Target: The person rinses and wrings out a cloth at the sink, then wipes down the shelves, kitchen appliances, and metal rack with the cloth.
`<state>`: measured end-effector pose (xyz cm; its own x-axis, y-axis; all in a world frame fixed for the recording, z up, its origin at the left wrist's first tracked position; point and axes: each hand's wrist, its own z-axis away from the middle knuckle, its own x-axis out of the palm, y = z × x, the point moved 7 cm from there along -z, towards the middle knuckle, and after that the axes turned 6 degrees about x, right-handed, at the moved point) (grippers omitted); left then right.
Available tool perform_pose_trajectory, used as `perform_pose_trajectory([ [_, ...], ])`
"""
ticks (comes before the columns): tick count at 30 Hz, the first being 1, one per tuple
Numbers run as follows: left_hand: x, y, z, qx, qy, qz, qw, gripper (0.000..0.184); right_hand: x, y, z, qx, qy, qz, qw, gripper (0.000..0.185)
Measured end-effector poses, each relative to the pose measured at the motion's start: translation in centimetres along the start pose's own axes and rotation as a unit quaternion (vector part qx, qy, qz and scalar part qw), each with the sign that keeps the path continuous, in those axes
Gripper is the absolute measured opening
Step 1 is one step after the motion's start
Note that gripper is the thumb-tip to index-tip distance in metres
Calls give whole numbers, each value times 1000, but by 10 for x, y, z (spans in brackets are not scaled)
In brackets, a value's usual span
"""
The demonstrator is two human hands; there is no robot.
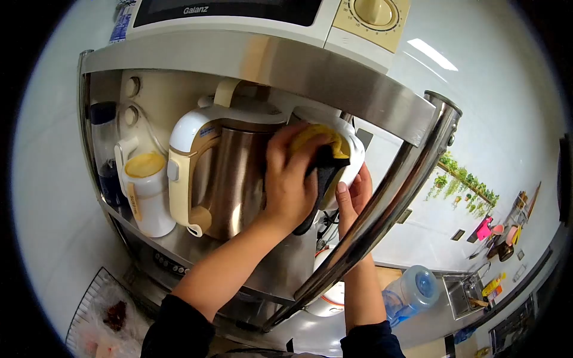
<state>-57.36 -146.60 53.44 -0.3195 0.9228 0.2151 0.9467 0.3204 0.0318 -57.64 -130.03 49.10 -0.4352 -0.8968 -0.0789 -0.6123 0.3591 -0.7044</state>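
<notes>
My left hand (pixel 292 179) is closed around a yellow and black cloth (pixel 319 140) and presses it against a white, rounded appliance (pixel 356 156) at the right end of the metal shelf. The appliance's kind is mostly hidden behind the hand and cloth. My right hand (pixel 355 194) grips its white right side from below, the thumb toward me. Directly left of my left hand stands a metallic brown jug appliance (pixel 236 179) with a white and cream handle, like a soy milk maker.
A white, yellow-topped container (pixel 148 197) and a dark-lidded bottle (pixel 106 149) stand at the shelf's left. A microwave (pixel 239 15) sits above. The curved steel post (pixel 382 209) runs close by my right forearm. Beyond are a blue water jug (pixel 412 292) and a sink (pixel 465 295).
</notes>
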Motion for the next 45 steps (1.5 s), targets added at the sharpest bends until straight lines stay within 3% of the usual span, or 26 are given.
perform_pose_trajectory([
  [1,13,-1,2,6,-47,-8,999,41,0,-3,2,-55,11,-13,998,64],
  [3,33,-6,8,-10,-120,39,992,44,0,-2,2,-65,7,21,998,66],
  [6,39,-10,19,3,-182,-17,983,41,1,-4,3,-56,-1,50,997,71],
  [8,37,-7,27,19,-200,-51,978,33,6,-12,5,-22,-22,-33,999,70],
  [10,44,-10,45,-37,-301,-43,952,38,4,-4,5,6,-33,-50,998,70],
  [12,34,-10,52,-48,-314,-46,947,34,-1,0,3,-74,-26,29,997,70],
  [14,32,-11,64,-69,-429,-86,896,32,-5,-2,4,-115,-29,78,990,71],
  [15,33,-15,77,-92,-497,-111,856,31,-10,4,2,-69,-16,105,992,42],
  [17,27,-19,105,-79,-512,-90,851,31,-16,8,1,-43,7,78,996,33],
  [20,29,-11,99,-74,-501,-83,858,32,-17,11,-3,32,-46,73,996,53],
  [22,24,-6,60,-98,-362,-42,926,36,-15,15,-4,65,-79,77,992,77],
  [24,25,-1,25,-28,-253,-70,965,24,-14,11,-9,31,-88,40,995,78],
  [26,35,-5,-1,-5,-202,-68,977,41,-13,5,-13,0,-90,23,996,79],
  [29,51,-22,-13,43,-134,-116,983,42,-12,0,-18,-18,-125,-13,992,65],
  [34,48,-22,35,79,-224,-127,963,40,-10,17,-26,13,-94,-95,991,53],
  [37,32,-22,63,118,-278,-109,947,35,-6,14,-26,-13,-52,-1,999,51],
  [39,31,-18,86,128,-382,-82,911,29,-7,14,-25,-29,-47,35,998,51],
  [45,29,-9,109,110,-473,-76,871,21,-12,18,-27,-68,-64,34,995,55],
])
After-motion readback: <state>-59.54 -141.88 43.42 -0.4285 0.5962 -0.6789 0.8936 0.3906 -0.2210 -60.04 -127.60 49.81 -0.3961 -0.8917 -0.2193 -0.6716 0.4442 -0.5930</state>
